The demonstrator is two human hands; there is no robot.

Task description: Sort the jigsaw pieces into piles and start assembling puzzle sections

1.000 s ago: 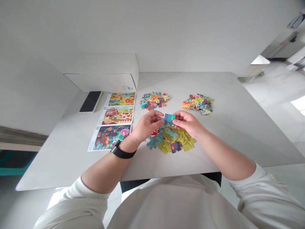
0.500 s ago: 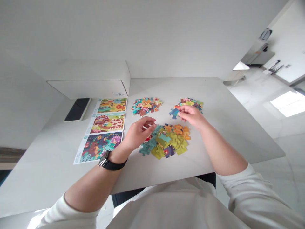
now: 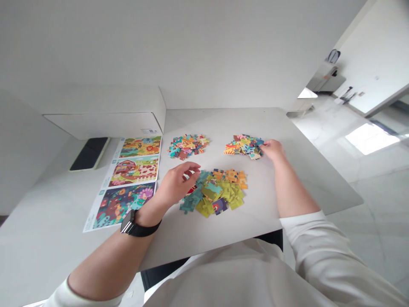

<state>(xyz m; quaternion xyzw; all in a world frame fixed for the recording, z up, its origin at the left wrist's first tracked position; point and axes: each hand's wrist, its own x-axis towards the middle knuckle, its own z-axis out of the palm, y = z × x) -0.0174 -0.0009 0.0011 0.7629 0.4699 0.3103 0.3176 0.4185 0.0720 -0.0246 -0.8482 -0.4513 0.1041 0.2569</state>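
My right hand (image 3: 273, 150) pinches a blue jigsaw piece (image 3: 260, 142) at the right edge of the far-right pile of puzzle pieces (image 3: 244, 147). Resting on the table, my left hand (image 3: 178, 182) has loosely curved fingers with a gap between thumb and forefinger, and holds nothing I can see. Its fingertips are beside the near pile of teal, green and orange pieces (image 3: 223, 189), covering part of its left side. A third, mixed-colour pile (image 3: 188, 146) lies beyond my left hand.
Left of the piles lies a sheet with three printed pictures (image 3: 137, 170), partly under my left wrist. A dark-screened phone (image 3: 90, 153) lies beside it. Behind stands a white box (image 3: 105, 123) against the wall. The table (image 3: 306, 170) ends at the right above a shiny floor.
My right hand has moved right with the blue piece, from the left side of the far-right pile to its right edge. The left hand keeps its pose; the view has shifted slightly.
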